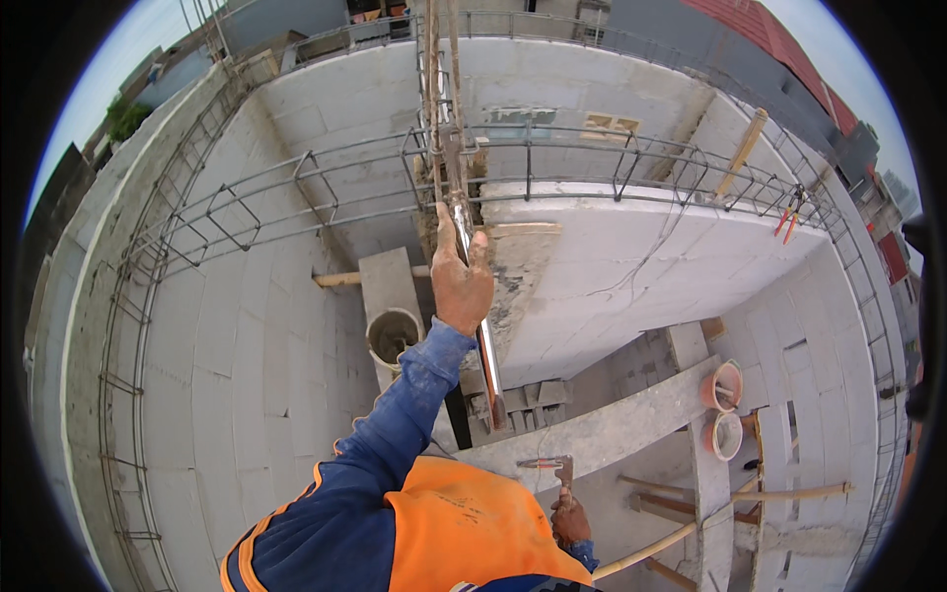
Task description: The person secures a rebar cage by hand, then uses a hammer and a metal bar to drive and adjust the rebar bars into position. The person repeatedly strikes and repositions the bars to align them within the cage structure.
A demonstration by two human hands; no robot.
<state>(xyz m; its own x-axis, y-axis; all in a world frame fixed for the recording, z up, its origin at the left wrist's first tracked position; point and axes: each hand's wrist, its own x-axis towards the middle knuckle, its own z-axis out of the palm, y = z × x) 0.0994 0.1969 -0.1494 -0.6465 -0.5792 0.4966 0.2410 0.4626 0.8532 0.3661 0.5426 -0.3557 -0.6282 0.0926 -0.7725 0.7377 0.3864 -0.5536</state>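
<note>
A grey bucket (395,338) is sitting on a narrow board (388,279), just left of the person's blue sleeve (407,389). Something grey is lying inside it, but the dark shade is making it hard to see. Two red buckets (723,383) are sitting near the right end of a long board (612,419), one just beside the other. The upper one is holding something pale, like a stick; what the lower one is holding, I cannot tell.

The left arm is reaching up and forward. The left hand (464,284) is pointing its fingers up, with the thumb sticking out to the right. It is pinching a shiny pole (489,370) between thumb and fingers. The right hand (570,523) is hanging low, in front of the orange shirt (473,523), and its fingers are curling around a hammer (564,476).

The pole is running under the left palm, leaning a little, with its low end poking out below. That end is pointing down above the right hand, well apart from it. The hammer's head is resting over the long board in this view; I cannot tell if they are touching.
</note>
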